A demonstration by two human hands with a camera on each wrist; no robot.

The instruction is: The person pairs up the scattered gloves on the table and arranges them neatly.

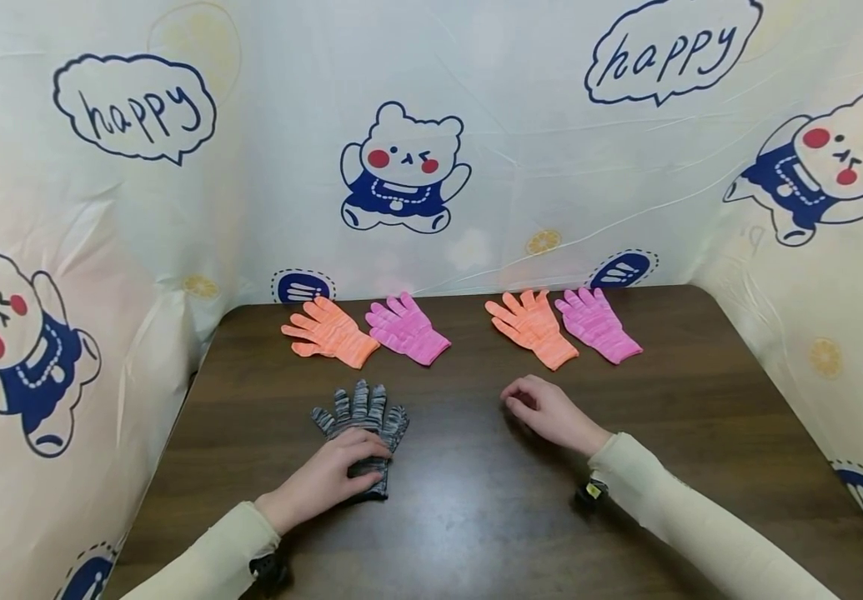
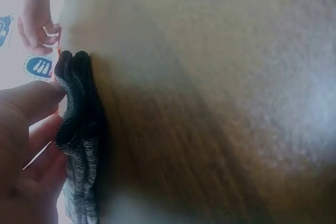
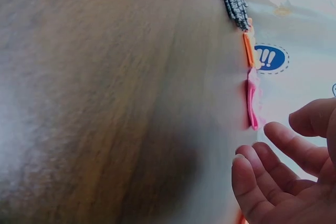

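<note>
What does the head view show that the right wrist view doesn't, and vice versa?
Head only: the rightmost pink knitted glove and blue "happy" speech bubbles. Right wrist only: the palm side of the bare right hand. Both share that hand, the grey-and-black knitted glove, the leftmost orange knitted glove, the pink glove beside it and the brown table.
</note>
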